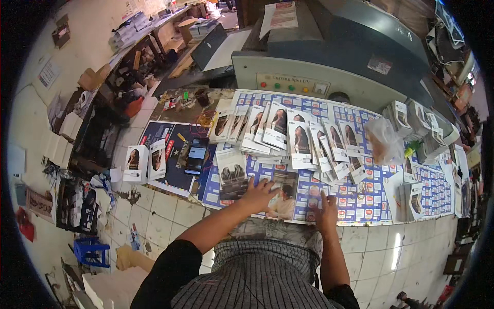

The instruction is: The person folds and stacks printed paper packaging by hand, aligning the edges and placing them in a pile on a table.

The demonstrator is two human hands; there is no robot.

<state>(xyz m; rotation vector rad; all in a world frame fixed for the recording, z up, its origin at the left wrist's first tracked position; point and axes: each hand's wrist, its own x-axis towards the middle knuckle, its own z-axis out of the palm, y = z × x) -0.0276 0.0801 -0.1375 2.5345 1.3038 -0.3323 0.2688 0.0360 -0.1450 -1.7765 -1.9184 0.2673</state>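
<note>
My left hand (259, 196) lies with its fingers spread on the near edge of the table, beside a grey and black printed carton (231, 170). Its fingertips reach a brownish picture print (283, 200) on the table covering. To the right, my right hand (326, 212) rests on the blue patterned covering (307, 186), fingers apart and pointing away from me; I see nothing in it. Beyond both hands lie overlapping flat white cartons (300, 144) printed with a long-haired figure. Another fanned row of such cartons (252, 126) lies farther left.
A dark phone (196, 155) lies left of the cartons, near two upright carton stacks (136, 164). On the right are a clear plastic bag (383, 141) and bundled cartons (432, 141). A large grey machine (329, 67) with coloured buttons stands behind the table. A blue stool (91, 252) is at lower left.
</note>
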